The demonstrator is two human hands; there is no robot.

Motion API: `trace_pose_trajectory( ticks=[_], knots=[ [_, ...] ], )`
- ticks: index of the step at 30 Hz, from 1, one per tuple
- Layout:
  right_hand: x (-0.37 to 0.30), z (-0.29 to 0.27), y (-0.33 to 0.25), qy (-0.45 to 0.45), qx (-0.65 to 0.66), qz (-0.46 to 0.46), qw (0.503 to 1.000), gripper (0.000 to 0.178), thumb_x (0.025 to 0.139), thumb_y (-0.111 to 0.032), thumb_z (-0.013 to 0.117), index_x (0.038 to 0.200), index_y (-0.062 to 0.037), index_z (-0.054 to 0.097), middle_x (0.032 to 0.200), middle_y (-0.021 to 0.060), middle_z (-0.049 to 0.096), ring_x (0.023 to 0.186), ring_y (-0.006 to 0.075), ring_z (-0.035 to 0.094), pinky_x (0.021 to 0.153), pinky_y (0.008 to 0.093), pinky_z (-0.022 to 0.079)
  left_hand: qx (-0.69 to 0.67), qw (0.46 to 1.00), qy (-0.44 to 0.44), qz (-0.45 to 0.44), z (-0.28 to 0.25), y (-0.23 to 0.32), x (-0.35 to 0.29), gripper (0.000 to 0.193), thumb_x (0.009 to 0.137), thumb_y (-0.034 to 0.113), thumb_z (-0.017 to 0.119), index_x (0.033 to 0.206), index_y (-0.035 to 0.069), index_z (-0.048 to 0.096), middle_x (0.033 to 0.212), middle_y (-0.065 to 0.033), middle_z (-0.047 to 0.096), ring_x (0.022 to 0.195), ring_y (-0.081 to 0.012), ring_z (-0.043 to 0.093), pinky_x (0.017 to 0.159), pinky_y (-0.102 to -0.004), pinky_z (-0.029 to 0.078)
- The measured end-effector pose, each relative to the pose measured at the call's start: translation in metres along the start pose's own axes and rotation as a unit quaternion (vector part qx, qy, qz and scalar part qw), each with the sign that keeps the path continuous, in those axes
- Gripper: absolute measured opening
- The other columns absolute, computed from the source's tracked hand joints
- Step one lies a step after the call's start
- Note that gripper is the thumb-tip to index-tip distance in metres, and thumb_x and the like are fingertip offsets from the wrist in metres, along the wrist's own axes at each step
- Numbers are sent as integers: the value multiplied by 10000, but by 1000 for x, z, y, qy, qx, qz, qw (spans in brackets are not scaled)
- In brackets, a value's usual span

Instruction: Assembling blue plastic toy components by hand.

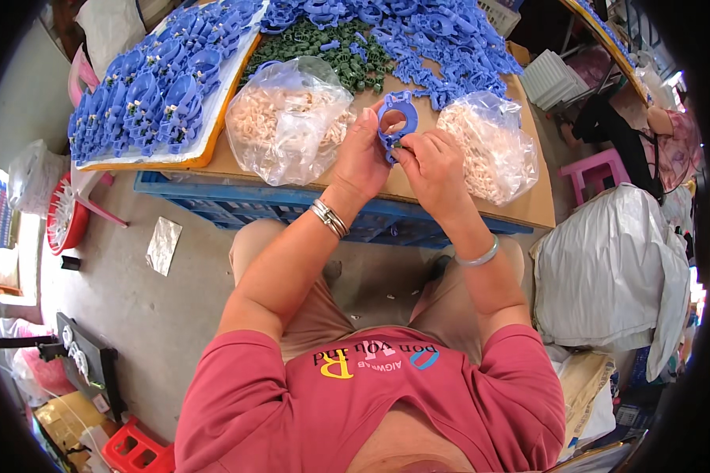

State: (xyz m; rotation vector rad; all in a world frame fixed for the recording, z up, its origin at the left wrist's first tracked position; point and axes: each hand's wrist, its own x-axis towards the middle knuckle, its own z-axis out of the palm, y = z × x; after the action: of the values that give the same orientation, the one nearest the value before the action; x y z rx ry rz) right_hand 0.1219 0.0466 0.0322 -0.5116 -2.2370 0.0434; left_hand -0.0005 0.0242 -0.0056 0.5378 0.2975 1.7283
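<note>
A blue plastic ring-shaped part (398,98) is held upright over the front of the cardboard-topped table. My left hand (360,159) grips it from the left side, thumb along its edge. My right hand (434,167) is closed, its fingertips pinching the part's narrow lower end. A speck of dark green shows by those fingertips, too small to make out. To the left of my hands lies a clear plastic bag (288,118) of small pale pink pieces. Another such bag (493,150) lies close to my right hand.
Green plastic pieces (323,49) and heaped blue parts (450,47) cover the table's back. Rows of blue assemblies fill a yellow-edged tray (205,146) at left. A blue crate (189,193) supports the table. A white sack (599,268) and pink stool (596,169) stand right, near another person (670,146).
</note>
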Motion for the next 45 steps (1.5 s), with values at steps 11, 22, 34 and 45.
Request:
trace_pose_trajectory(
  ticks=[11,22,34,45],
  knots=[
    [2,0,1,38,40,-25,998,149,649,-14,630,788,-28,577,707,83,570,712,273,534,658,355,429,-39,999,-13,8,0,4,0,466,871,410,427,1184,65,406,1029,-55,553,922,-193,533,806,-350,444],
    [-1,6,-3,50,-38,-13,998,150,636,-8,620,769,-50,565,719,84,567,719,274,528,639,353,418,61,997,-19,41,-1,-4,2,489,854,425,454,1195,79,396,1095,-71,530,984,-212,506,855,-356,411],
    [5,-8,0,64,13,5,998,146,624,-27,649,757,-57,597,744,49,541,757,237,501,679,337,380,-37,999,8,-15,4,4,0,415,890,400,390,1164,92,432,958,-36,570,889,-163,537,752,-319,456],
    [4,1,7,53,7,-21,998,130,646,-46,636,762,-90,598,783,30,523,805,224,484,718,331,352,-9,998,-17,-58,-3,3,1,455,890,431,357,1039,27,502,972,-67,566,931,-188,527,840,-339,423]
  ],
)
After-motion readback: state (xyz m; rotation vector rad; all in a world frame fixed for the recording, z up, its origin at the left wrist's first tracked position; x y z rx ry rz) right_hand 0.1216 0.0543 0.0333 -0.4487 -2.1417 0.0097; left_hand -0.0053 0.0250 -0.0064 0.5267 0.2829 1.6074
